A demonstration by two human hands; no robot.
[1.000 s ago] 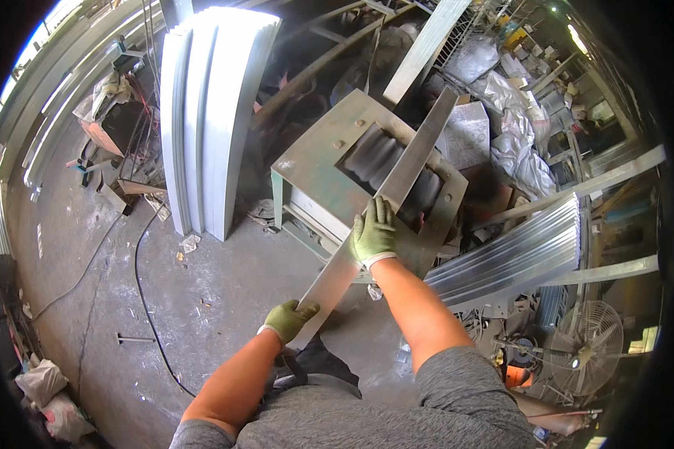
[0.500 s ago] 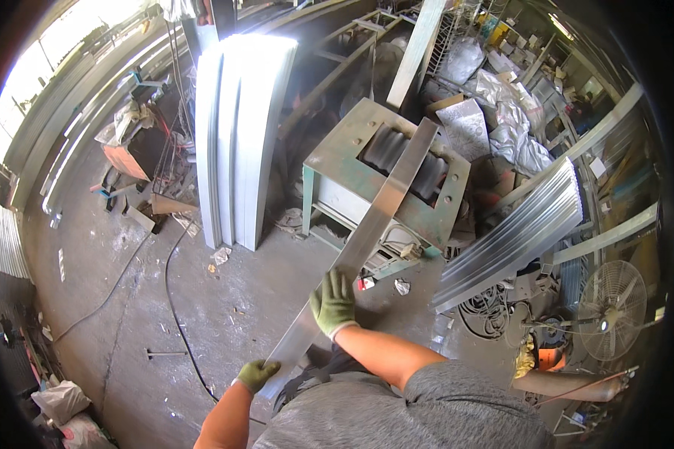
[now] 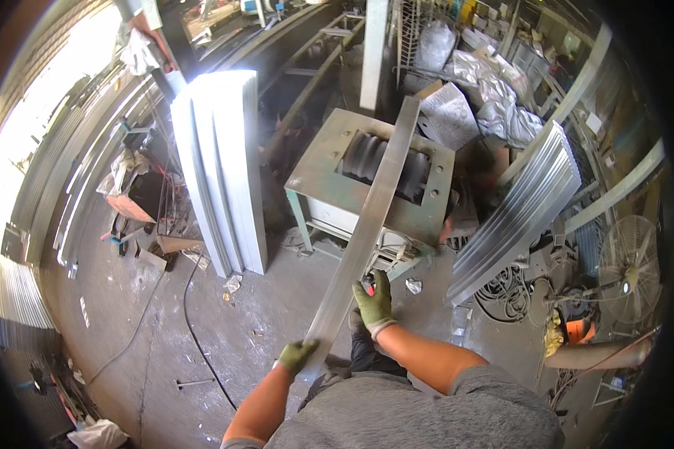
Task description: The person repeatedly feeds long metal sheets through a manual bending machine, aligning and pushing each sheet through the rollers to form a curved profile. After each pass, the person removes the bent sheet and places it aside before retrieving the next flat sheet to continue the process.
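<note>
A long flat metal bar (image 3: 367,217) slants from near my body up across the top of a green-framed roller machine (image 3: 314,168). My left hand (image 3: 297,356), in a green work glove, is closed on the bar's near end. Farther along, my right hand (image 3: 374,303), gloved alike, is beside the bar's right edge with thumb and fingers apart; whether the thumb touches the edge I cannot tell. Dark grooved rollers (image 3: 367,155) show in the machine's top opening, partly hidden under the bar. A small red thing shows between my right thumb and fingers, apparently beyond them.
Tall pale metal panels (image 3: 221,179) stand left of the machine. Curved corrugated sheets (image 3: 517,209) lean at the right, near a fan (image 3: 627,269) and coiled cable (image 3: 502,295). A black hose (image 3: 195,329) crosses the floor at left. Silvery bags (image 3: 494,82) lie piled behind.
My right hand has come off the bar's upper face to its right side. My left hand still holds the near end. The whole view has shifted, and the bar appears steeper.
</note>
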